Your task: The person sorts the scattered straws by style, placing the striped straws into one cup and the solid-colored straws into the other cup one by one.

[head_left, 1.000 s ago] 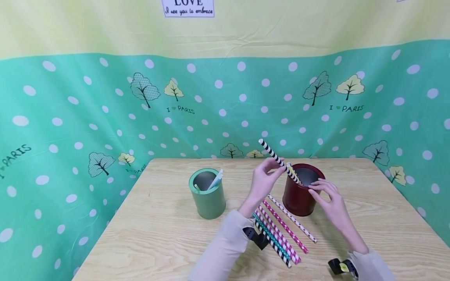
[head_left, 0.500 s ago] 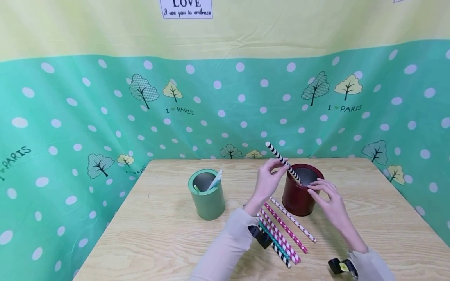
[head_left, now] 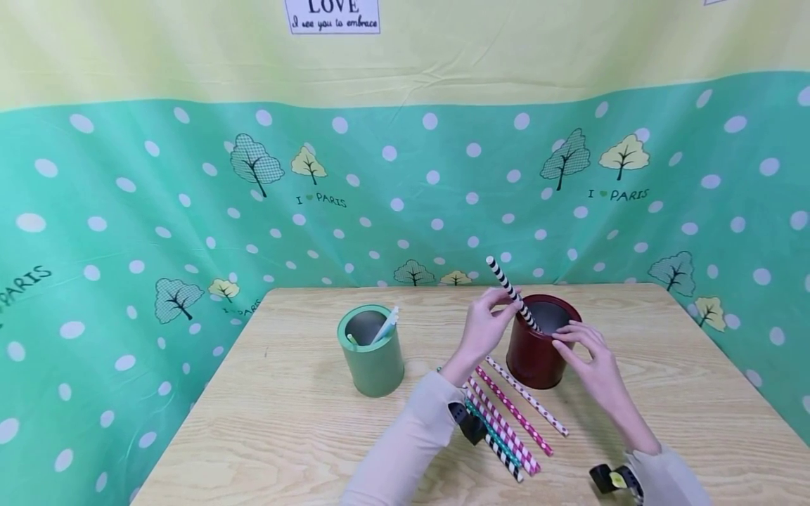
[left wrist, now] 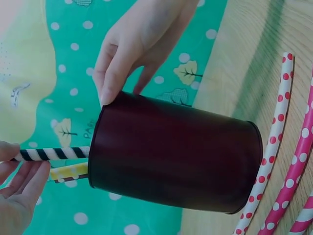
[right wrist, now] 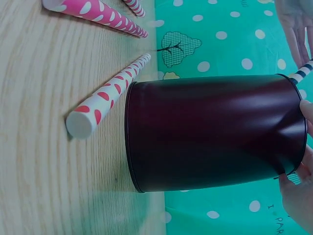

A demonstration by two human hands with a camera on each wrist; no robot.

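The black-and-white striped straw (head_left: 504, 280) now leans more steeply inside the dark red cup (head_left: 536, 360), seemingly unreleased: the left hand's (head_left: 484, 327) fingers pinch it; the right hand's (head_left: 596, 360) grip the rim.

A straight paper straw (head_left: 500, 275) with spiral black-and-white stripes slants just right of the head view's centre, pinched partway along, its pale upper tip toward the upper left and its lower part inside the mouth of a cylindrical container (head_left: 533, 362). The container, dark red and glossy with a greyish interior and a narrow lip at top and base, stands upright, open-topped. Its mouth faces left in the left wrist view, right in the right wrist view.
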